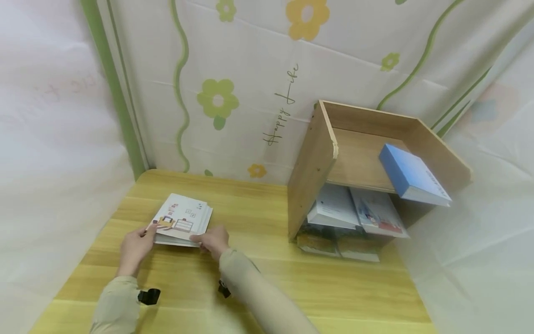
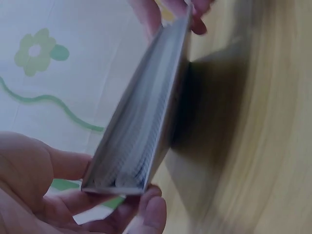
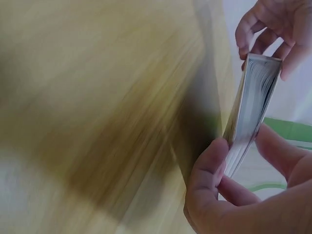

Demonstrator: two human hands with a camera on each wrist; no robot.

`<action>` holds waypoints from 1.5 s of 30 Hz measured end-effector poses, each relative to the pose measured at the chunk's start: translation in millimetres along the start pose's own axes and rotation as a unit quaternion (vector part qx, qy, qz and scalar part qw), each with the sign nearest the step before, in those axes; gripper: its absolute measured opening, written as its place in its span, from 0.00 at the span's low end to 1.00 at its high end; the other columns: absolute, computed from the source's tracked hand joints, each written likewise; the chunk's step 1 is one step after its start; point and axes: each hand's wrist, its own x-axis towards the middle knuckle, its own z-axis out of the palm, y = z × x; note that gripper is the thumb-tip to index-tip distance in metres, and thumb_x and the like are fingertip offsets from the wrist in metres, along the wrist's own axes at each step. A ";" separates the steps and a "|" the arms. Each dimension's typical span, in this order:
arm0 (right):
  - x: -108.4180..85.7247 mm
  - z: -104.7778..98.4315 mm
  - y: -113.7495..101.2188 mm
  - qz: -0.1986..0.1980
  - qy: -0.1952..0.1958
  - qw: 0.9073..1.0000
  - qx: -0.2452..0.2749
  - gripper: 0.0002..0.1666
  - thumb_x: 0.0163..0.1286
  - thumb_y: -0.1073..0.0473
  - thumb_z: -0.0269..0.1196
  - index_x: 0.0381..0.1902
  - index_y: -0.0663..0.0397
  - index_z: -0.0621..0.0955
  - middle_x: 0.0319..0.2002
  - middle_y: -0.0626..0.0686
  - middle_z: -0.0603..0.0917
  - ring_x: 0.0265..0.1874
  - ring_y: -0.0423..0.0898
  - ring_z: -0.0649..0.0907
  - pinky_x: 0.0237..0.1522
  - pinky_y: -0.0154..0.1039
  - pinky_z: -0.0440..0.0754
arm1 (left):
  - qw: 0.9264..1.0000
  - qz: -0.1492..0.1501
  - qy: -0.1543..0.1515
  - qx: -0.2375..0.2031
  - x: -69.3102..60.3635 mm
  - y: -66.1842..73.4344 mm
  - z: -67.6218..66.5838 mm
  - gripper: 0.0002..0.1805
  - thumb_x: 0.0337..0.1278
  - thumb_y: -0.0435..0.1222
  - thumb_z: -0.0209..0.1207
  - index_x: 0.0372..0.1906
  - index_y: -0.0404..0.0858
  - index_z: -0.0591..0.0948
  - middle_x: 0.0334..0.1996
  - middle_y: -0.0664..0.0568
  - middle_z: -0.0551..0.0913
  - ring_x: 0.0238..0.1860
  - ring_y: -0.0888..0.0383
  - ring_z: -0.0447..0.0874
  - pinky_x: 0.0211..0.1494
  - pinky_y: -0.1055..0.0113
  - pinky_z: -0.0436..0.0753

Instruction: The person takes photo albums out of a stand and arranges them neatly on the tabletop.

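A white book (image 1: pixel 179 215) with small coloured drawings on its cover is held over the left part of the wooden table. My left hand (image 1: pixel 135 248) grips its left edge, thumb on one cover and fingers around the other side. At the near right corner, my right hand (image 1: pixel 214 241) pinches the book between thumb and fingers. The left wrist view shows the page edges (image 2: pixel 139 117) between the two covers, slightly fanned. In the right wrist view the book (image 3: pixel 253 97) is raised off the tabletop, with a shadow beneath it.
On the right stands a wooden shelf (image 1: pixel 306 181). A thick blue book (image 1: pixel 413 171) juts over its upper board. Below lie a white book (image 1: pixel 333 206) and an illustrated book (image 1: pixel 377 211), with green-toned books (image 1: pixel 319 243) at the bottom. A printed curtain (image 1: pixel 250 93) hangs behind the table (image 1: pixel 267 287).
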 end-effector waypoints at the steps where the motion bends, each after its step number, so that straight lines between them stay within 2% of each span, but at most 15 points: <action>1: 0.8 0.7 0.8 0.004 0.001 1.000 0.006 0.15 0.46 0.67 0.79 0.19 0.60 0.80 0.16 0.55 0.81 0.19 0.52 0.84 0.28 0.47 0.86 | 1.000 -0.003 -0.006 -0.005 0.1 1.4 0.7 0.35 0.76 0.51 0.40 0.66 0.22 0.67 0.59 0.24 0.70 0.55 0.32 0.70 0.53 0.44 0.73; 3: 2.2 1.9 1.4 0.010 0.002 1.000 0.019 0.14 0.46 0.68 0.79 0.18 0.60 0.80 0.16 0.55 0.82 0.16 0.49 0.82 0.27 0.45 0.85 | 1.000 -0.005 -0.008 -0.020 0.0 4.1 2.9 0.33 0.76 0.48 0.40 0.65 0.21 0.67 0.60 0.22 0.67 0.58 0.30 0.67 0.58 0.40 0.70; 4: 2.9 2.4 1.4 0.012 0.004 1.000 0.023 0.14 0.47 0.68 0.78 0.18 0.59 0.80 0.16 0.55 0.82 0.15 0.47 0.81 0.25 0.44 0.84 | 1.000 -0.006 -0.004 -0.027 -0.2 5.2 4.6 0.31 0.76 0.46 0.40 0.64 0.21 0.68 0.59 0.22 0.68 0.57 0.31 0.67 0.57 0.41 0.70; 7: 4.6 2.9 0.4 0.017 0.009 0.999 0.030 0.14 0.48 0.68 0.78 0.18 0.59 0.81 0.17 0.57 0.83 0.13 0.46 0.79 0.23 0.41 0.82 | 0.999 0.001 0.014 -0.036 -0.9 6.6 8.9 0.28 0.75 0.43 0.42 0.59 0.19 0.70 0.53 0.23 0.71 0.52 0.33 0.70 0.52 0.43 0.73; 11: 7.1 4.3 -0.4 0.019 0.010 0.999 0.026 0.13 0.48 0.68 0.78 0.18 0.60 0.81 0.18 0.59 0.83 0.14 0.47 0.80 0.24 0.42 0.82 | 0.999 0.003 0.029 -0.037 -1.0 5.9 11.2 0.25 0.74 0.41 0.44 0.53 0.19 0.73 0.43 0.28 0.76 0.42 0.38 0.73 0.40 0.53 0.74; 15: 9.5 7.1 -0.5 0.029 0.004 0.999 0.044 0.13 0.48 0.70 0.77 0.21 0.60 0.80 0.20 0.56 0.83 0.17 0.47 0.81 0.29 0.43 0.85 | 0.998 -0.006 0.027 -0.051 -1.1 5.1 11.1 0.26 0.74 0.42 0.44 0.57 0.19 0.70 0.40 0.32 0.75 0.36 0.44 0.72 0.32 0.60 0.73; 17: 10.1 8.0 0.0 0.037 -0.001 0.997 0.061 0.12 0.49 0.71 0.76 0.22 0.61 0.80 0.21 0.55 0.82 0.18 0.46 0.82 0.31 0.43 0.87 | 0.998 -0.017 0.025 -0.062 -1.3 4.5 11.4 0.29 0.74 0.43 0.43 0.60 0.18 0.66 0.44 0.29 0.74 0.39 0.42 0.72 0.34 0.58 0.74; 20: 10.8 10.4 1.4 0.045 -0.012 0.996 0.081 0.11 0.50 0.73 0.74 0.23 0.63 0.80 0.23 0.55 0.82 0.20 0.47 0.83 0.34 0.43 0.87 | 0.996 -0.030 0.018 -0.079 -0.7 2.9 11.2 0.32 0.75 0.44 0.42 0.65 0.17 0.61 0.55 0.22 0.68 0.51 0.34 0.69 0.48 0.47 0.75; 23: 12.0 12.5 2.8 0.053 -0.018 0.994 0.097 0.11 0.52 0.72 0.73 0.27 0.64 0.79 0.25 0.56 0.82 0.21 0.47 0.82 0.34 0.43 0.87 | 0.994 -0.042 0.014 -0.095 1.0 2.2 11.2 0.33 0.75 0.44 0.41 0.67 0.17 0.58 0.62 0.20 0.62 0.62 0.30 0.62 0.63 0.38 0.66; 25: 13.0 13.0 3.0 0.056 -0.019 0.992 0.113 0.10 0.54 0.70 0.71 0.30 0.64 0.78 0.26 0.57 0.81 0.21 0.47 0.82 0.34 0.42 0.87 | 0.993 -0.046 0.011 -0.107 2.5 2.2 11.5 0.34 0.75 0.44 0.40 0.69 0.18 0.57 0.65 0.20 0.60 0.66 0.29 0.58 0.67 0.37 0.60; 30: 14.5 13.6 1.8 0.053 -0.030 0.986 0.154 0.11 0.57 0.67 0.68 0.36 0.66 0.79 0.30 0.60 0.83 0.27 0.50 0.84 0.37 0.43 0.87 | 0.989 -0.054 0.003 -0.134 5.2 0.8 12.3 0.36 0.75 0.45 0.39 0.72 0.19 0.52 0.69 0.22 0.54 0.70 0.30 0.51 0.70 0.38 0.55; 36: 12.4 14.6 0.7 0.056 -0.057 0.984 0.160 0.15 0.58 0.63 0.68 0.41 0.66 0.80 0.34 0.62 0.83 0.35 0.57 0.85 0.42 0.49 0.86 | 0.987 -0.075 0.011 -0.140 6.7 -3.3 13.1 0.40 0.74 0.47 0.39 0.72 0.19 0.42 0.70 0.20 0.47 0.70 0.28 0.47 0.71 0.38 0.52; 41: 11.0 14.9 2.2 0.047 -0.086 0.981 0.165 0.19 0.59 0.62 0.68 0.44 0.69 0.80 0.36 0.63 0.82 0.38 0.58 0.85 0.45 0.51 0.85 | 0.987 -0.080 0.024 -0.136 8.3 -6.1 13.6 0.43 0.74 0.48 0.41 0.71 0.17 0.42 0.69 0.19 0.48 0.69 0.27 0.48 0.70 0.37 0.53; 45: 11.5 14.4 3.7 0.021 -0.115 0.980 0.161 0.20 0.60 0.61 0.68 0.46 0.71 0.80 0.39 0.62 0.82 0.43 0.58 0.84 0.49 0.52 0.83 | 0.987 -0.079 0.022 -0.134 10.1 -7.5 13.6 0.43 0.74 0.50 0.42 0.72 0.18 0.42 0.69 0.20 0.48 0.70 0.27 0.47 0.71 0.37 0.52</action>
